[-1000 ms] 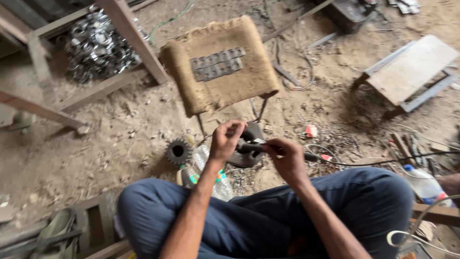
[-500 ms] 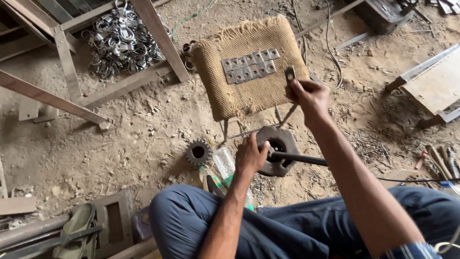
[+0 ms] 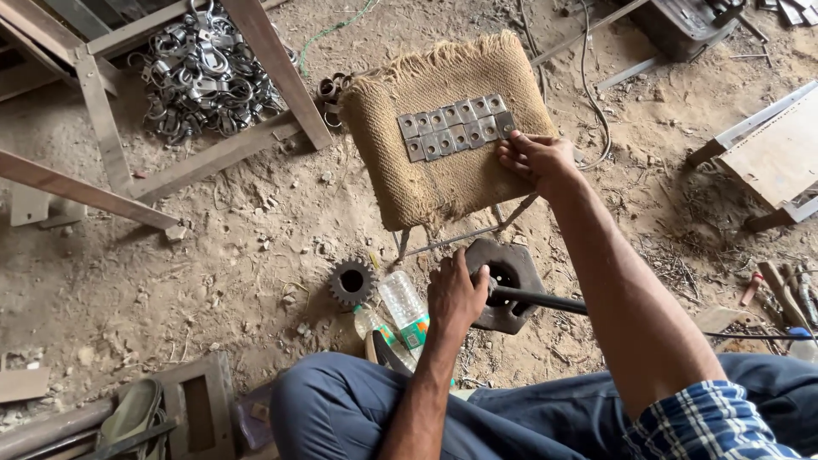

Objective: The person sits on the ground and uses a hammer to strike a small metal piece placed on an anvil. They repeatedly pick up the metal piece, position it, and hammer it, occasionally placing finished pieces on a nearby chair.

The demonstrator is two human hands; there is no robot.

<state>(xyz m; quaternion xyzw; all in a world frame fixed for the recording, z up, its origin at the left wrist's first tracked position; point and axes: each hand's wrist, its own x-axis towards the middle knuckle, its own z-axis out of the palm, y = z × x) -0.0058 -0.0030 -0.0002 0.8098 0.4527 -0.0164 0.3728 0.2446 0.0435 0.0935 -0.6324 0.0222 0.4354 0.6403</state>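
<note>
My right hand (image 3: 535, 158) reaches out to a burlap-covered stool (image 3: 443, 179) and rests at the right end of two rows of small square metal plates (image 3: 454, 127), its fingers touching the last plate there. My left hand (image 3: 458, 294) lies on a heavy hexagonal metal block (image 3: 508, 264) on the dirt floor in front of my knees. A dark rod (image 3: 538, 300) sticks out of the block's hole toward the right. Whether the left fingers grip the block or the rod end I cannot tell.
A rusty gear (image 3: 351, 282) and two plastic bottles (image 3: 404, 310) lie left of the block. A heap of metal clamps (image 3: 204, 72) sits under a wooden frame (image 3: 273, 68) at upper left. A low wooden bench (image 3: 771, 158) stands right; tools lie at far right.
My right hand has left the rod and block and moved up to the stool, setting a plate at the row's end. The left hand has settled onto the block.
</note>
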